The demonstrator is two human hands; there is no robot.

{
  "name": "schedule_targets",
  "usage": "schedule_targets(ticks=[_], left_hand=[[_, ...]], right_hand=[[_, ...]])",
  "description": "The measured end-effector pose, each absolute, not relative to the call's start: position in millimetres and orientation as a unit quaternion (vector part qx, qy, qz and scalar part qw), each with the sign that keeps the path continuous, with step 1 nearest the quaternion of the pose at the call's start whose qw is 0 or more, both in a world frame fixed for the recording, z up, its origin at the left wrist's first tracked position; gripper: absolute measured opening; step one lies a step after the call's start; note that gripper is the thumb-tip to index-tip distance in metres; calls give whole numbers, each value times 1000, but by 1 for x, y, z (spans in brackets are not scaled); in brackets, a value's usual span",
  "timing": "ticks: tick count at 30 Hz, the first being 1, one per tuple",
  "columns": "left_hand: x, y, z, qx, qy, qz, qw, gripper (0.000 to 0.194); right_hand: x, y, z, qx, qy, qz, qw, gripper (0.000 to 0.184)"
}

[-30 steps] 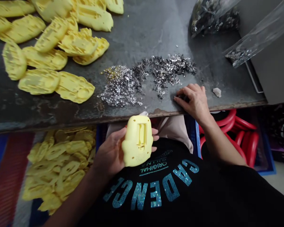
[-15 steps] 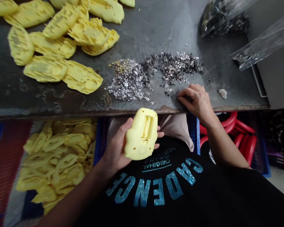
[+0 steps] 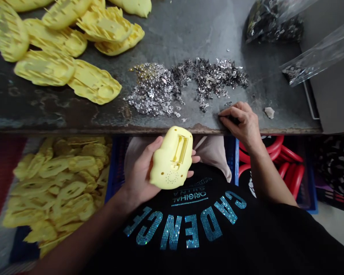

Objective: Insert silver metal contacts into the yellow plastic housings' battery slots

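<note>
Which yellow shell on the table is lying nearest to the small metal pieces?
The shell nearest the front table edge, hollow side up; its right end almost touches the metal pieces.

Beyond the right end of my dark, worn-edged desk (image 3: 189,30), pale floor (image 3: 336,225) shows low down.

Clock centre: right hand (image 3: 242,122).
Bench (image 3: 195,30), 1 o'clock: bare lane between metal bits (image 3: 210,76) and bag (image 3: 275,28).
11 o'clock: metal bits block low passage; wide bare metal beyond.
9 o'clock: narrow strip along bench edge, stray bits in it.
3 o'clock: white lump (image 3: 269,112), near.
10 o'clock, far: yellow shells (image 3: 94,81).
8 o'clock: held shell (image 3: 172,158).
</note>
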State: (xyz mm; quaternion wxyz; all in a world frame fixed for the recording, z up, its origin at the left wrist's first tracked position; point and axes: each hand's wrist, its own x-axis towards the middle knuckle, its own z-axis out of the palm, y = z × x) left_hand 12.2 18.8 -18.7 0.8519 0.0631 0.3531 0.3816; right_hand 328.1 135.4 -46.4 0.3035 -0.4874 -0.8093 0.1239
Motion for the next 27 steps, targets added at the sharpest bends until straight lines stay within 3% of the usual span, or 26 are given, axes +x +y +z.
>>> schedule_targets(ticks=[7,11,18,27], left_hand=[[13,20,-24,50,367,369,853,57],[14,20,-20,50,359,366,857,58],[26,19,-10,47,356,358,862,69],[27,11,-5,85,312,358,876,64]], right_hand=[[330,133,-47,-510,-798,125,294,17],[326,132,-43,-506,-799,128,300,9],[289,96,-4,-338,-839,210,372,13],[270,87,9,-260,-882,181,350,10]])
